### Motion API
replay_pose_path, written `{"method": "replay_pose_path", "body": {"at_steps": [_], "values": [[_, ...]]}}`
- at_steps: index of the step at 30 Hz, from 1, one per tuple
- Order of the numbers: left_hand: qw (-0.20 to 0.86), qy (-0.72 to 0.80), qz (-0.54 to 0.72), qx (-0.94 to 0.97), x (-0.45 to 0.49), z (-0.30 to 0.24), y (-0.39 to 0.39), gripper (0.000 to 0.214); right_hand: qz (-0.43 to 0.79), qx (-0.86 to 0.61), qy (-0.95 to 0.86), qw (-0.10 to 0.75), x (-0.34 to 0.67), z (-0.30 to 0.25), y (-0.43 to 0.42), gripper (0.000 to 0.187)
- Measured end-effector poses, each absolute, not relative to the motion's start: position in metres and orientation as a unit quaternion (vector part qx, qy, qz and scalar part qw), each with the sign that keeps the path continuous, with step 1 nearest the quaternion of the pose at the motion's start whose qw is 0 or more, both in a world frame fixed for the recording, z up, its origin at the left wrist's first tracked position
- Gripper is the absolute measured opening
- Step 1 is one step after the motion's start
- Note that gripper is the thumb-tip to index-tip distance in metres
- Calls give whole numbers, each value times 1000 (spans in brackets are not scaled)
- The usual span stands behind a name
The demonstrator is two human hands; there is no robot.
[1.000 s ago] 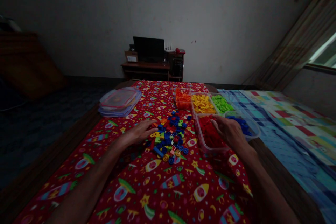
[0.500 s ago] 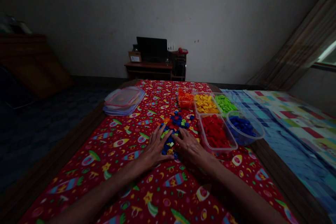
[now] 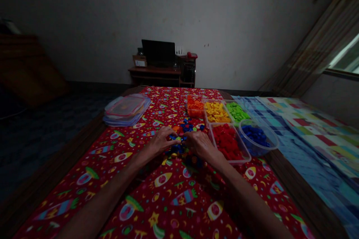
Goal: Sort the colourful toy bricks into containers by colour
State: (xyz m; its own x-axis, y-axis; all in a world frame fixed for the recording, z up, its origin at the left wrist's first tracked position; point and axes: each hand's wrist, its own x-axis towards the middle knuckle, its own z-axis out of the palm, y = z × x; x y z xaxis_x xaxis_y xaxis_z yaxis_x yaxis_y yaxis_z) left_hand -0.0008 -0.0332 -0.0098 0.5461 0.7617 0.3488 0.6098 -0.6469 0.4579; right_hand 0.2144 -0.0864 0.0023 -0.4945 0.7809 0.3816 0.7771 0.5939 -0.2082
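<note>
- Mixed toy pieces (image 3: 175, 149): lying in a loose heap on the patterned cloth (image 3: 165, 209), left of the red-piece box (image 3: 243, 161), and partly hiding beneath both hands.
- Left hand (image 3: 160, 142): bending over the heap, well left of the red-piece box, perhaps touching; holding thumb and fingers moderately wide, showing no sure hold on anything.
- Right hand (image 3: 200, 145): arching palm-down over the heap, just left of the red-piece box; hiding the fingertips, so impossible to tell wide from narrow, or to tell of any held piece.
- Yellow pieces (image 3: 215, 112): filling a compartment just behind the red-piece box.
- Blue pieces (image 3: 254, 135): sitting in a round tub (image 3: 276, 145) right of the red-piece box.
- Lid stack (image 3: 126, 110): lying well apart, behind and left of the red-piece box.
- Possibly scattering loose pieces across the cloth, by raking too briskly.
- Possibly knocking the red-piece box askew, by swinging the right forearm (image 3: 246, 194) outward too low past the near left corner.
- Possibly landing an odd colour among the red pieces (image 3: 226, 142), from grasping tangled pieces in dim light.
- Possibly bumping fingertips together, from working both hands so close.
</note>
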Motion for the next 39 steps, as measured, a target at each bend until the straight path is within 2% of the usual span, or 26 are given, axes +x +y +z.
{"method": "replay_pose_path", "body": {"at_steps": [7, 10, 17, 21, 24, 28, 33, 39], "values": [[142, 348, 186, 908, -16, -18, -49, 17, 12, -409, -883, 231, 206, -18, -87, 22], [158, 364, 182, 900, -13, -19, -51, 11, 27, -421, -869, 259, 212, -12, -82, 19], [205, 403, 215, 866, -10, -8, -47, 14, -6, -466, -828, 310, 218, -1, -74, 12], [251, 420, 287, 823, -13, -8, -41, 20, 4, -425, -855, 298, 211, -18, -76, 19], [333, 455, 339, 753, -12, -3, -40, 29, 10, -411, -869, 277, 206, -25, -77, 26], [413, 493, 368, 671, -7, 12, -48, 39, 15, -459, -858, 229, 203, -12, -78, 22], [446, 507, 387, 628, -3, 17, -56, 47, 29, -501, -843, 195, 201, 7, -78, 12], [429, 494, 386, 650, -5, 6, -49, 49, 89, -473, -863, 152, 194, 6, -80, 12]]}}
